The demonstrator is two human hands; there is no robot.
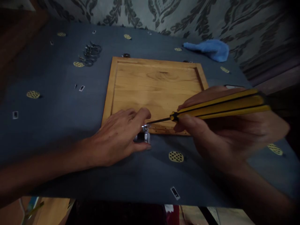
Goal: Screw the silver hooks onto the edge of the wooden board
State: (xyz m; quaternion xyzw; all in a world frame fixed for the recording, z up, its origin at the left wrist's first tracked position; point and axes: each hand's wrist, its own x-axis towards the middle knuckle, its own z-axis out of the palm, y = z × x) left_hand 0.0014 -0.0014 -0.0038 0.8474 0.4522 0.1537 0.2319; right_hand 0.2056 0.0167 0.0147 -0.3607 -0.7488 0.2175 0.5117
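Observation:
A wooden panel [152, 84] with a raised frame lies flat on the blue patterned cloth. At its near edge sits a shiny metal hinge [147, 136]. My left hand [117, 132] rests on the panel's near left corner, its thumb and forefinger closed around the hinge. In my right hand [217, 131] is a screwdriver [220, 104] with a yellow and black handle, held slanting. The screwdriver's tip touches or nearly touches the upper part of the hinge; which of the two I cannot tell.
Several metal hinges [90, 53] lie in a pile at the back left, with a small screw [75, 86] nearer. A blue cloth [211, 50] is at the back right. Two dark fittings, one of them a left one [126, 55], are at the panel's far edge.

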